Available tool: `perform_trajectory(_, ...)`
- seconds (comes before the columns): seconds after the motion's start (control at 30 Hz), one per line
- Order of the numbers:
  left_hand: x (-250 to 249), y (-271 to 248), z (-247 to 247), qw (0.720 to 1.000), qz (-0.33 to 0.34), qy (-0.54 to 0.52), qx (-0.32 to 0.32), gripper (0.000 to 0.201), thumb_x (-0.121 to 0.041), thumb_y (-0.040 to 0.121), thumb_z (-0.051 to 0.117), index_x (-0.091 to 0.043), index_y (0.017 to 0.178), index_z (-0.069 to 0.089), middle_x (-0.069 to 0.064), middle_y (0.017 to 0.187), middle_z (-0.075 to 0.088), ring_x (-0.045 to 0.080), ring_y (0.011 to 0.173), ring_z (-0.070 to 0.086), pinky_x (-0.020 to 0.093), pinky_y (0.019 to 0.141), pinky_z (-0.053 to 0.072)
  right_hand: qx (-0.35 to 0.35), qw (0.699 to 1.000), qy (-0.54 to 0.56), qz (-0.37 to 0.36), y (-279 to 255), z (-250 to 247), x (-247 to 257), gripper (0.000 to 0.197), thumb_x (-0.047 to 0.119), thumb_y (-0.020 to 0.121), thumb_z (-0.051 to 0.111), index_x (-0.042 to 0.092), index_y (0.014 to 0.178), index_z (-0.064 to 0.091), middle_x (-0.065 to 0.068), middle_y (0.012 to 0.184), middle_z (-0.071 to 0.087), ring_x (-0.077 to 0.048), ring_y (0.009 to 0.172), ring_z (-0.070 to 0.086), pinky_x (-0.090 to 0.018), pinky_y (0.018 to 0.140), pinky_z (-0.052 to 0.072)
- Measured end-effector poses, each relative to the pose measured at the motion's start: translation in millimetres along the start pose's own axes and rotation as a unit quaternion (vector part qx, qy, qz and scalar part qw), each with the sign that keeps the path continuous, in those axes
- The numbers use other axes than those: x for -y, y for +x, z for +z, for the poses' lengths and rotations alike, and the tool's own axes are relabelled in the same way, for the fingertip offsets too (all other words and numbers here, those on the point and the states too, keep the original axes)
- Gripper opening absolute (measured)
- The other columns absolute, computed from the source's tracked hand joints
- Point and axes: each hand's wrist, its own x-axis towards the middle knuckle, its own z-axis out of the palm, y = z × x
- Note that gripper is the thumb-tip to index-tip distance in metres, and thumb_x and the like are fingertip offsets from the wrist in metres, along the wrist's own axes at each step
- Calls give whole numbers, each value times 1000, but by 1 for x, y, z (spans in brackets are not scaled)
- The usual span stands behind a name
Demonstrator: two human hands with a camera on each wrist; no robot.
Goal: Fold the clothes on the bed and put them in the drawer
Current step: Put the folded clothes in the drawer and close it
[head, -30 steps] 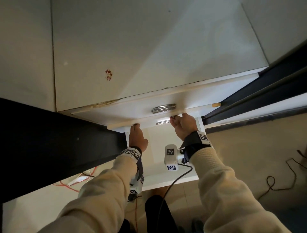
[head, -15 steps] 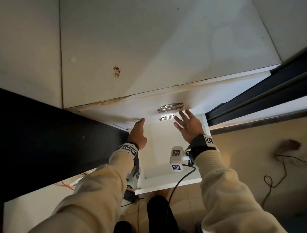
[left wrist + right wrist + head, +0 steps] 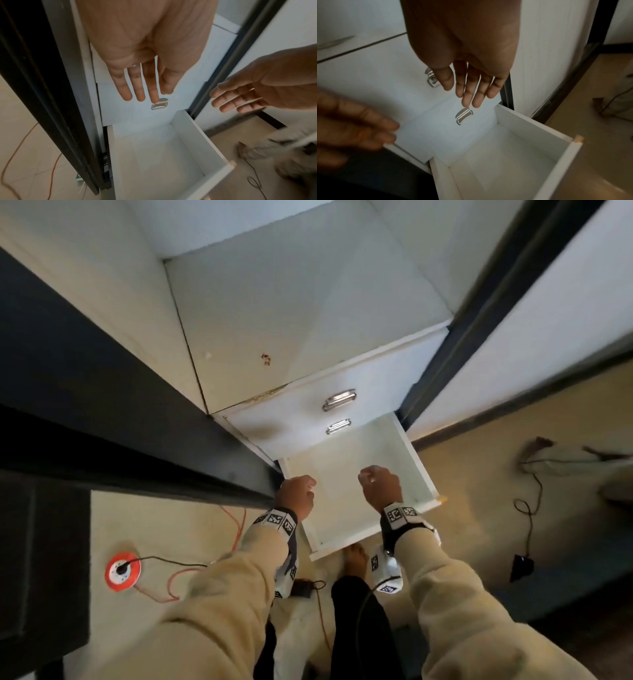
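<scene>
- Bottom drawer [image 3: 416, 470] of the white cabinet [image 3: 308, 302] pulled well out; inside is bare white board in all three views.
- The clothes don't show in any view; can't tell where they are.
- Left hand [image 3: 296, 496] sits over the drawer's left front part, near the black door edge [image 3: 137, 440]. Left wrist view: fingers [image 3: 126, 88] straight and spread, holding nothing, touching nothing.
- Right hand [image 3: 380, 486] sits over the drawer's right half, apart from the left. Right wrist view: fingers [image 3: 467, 92] straight, loosely together, holding nothing. Head view makes both hands look loosely curled, but the wrist views are clearer.
- Two closed drawer fronts above the open one, each with a metal pull: upper handle [image 3: 339, 399], lower handle [image 3: 338, 426]. Neither hand touches them.
- Reddish mark [image 3: 265, 359] on the cabinet's white shelf surface above the drawers.
- Drawer's front right corner shows a chipped bare-wood spot [image 3: 442, 499].
- Floor left of the person: round red-and-white socket [image 3: 122, 570] with a black plug in it, orange cable [image 3: 236, 529] trailing nearby.
- Floor right: black cord [image 3: 529, 522] running to a small black adapter [image 3: 521, 566].
- Cream sleeves [image 3: 445, 594] on both arms, marker-tagged wrist bands [image 3: 399, 513] at each wrist.
- One bare foot [image 3: 354, 558] just under the drawer's front edge.
</scene>
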Motion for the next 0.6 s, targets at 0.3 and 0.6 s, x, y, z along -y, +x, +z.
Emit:
perform_trajectory(0.3, 29, -101, 8, 941, 190, 257, 110, 38, -19, 97, 46, -21, 135, 48, 4, 140, 47, 25, 130, 44, 43, 107, 38, -100, 991, -26, 79, -173, 82, -32, 36, 34, 97, 50, 11, 123, 61, -12, 124, 63, -31, 119, 53, -36, 99, 40)
perform_trajectory(0.6, 74, -242, 37, 806, 381, 398, 217, 38, -20, 92, 54, -9, 129, 53, 14, 127, 58, 30, 117, 54, 39, 98, 45, -208, 926, 167, 267, -373, 195, -62, 33, 41, 94, 53, 13, 107, 66, -11, 114, 66, -32, 114, 55, -36, 91, 43)
